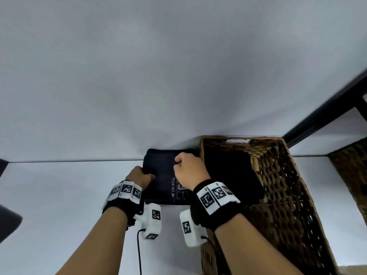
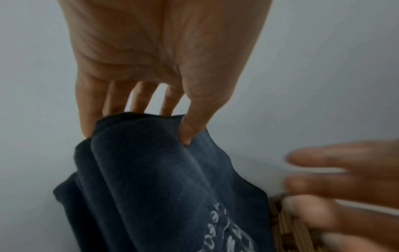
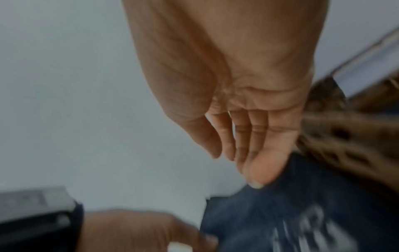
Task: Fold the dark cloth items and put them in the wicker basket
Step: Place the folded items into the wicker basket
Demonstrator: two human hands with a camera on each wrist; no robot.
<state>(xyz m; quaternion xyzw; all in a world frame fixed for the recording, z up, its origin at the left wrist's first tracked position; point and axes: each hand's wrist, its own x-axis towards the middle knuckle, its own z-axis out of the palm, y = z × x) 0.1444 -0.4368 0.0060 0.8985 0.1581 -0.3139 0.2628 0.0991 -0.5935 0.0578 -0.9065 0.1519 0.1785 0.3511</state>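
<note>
A folded navy cloth (image 1: pixel 162 175) with white print lies on the white table, right beside the wicker basket (image 1: pixel 278 175). My left hand (image 1: pixel 142 175) pinches the cloth's left edge. In the left wrist view the thumb (image 2: pixel 187 133) lies on top of the cloth (image 2: pixel 162 187) and the fingers go under it. My right hand (image 1: pixel 186 165) hovers over the cloth's right side by the basket wall. Its fingers (image 3: pixel 244 139) are straight and hold nothing, close above the cloth (image 3: pixel 291 213). Another dark cloth (image 1: pixel 228 169) lies inside the basket.
The table (image 1: pixel 59 195) meets a white wall just behind the cloth and basket. A black frame post (image 1: pixel 327 114) slants up at the right, with more wicker (image 1: pixel 353 165) beyond it. A dark object (image 1: pixel 8 221) pokes in at the left edge.
</note>
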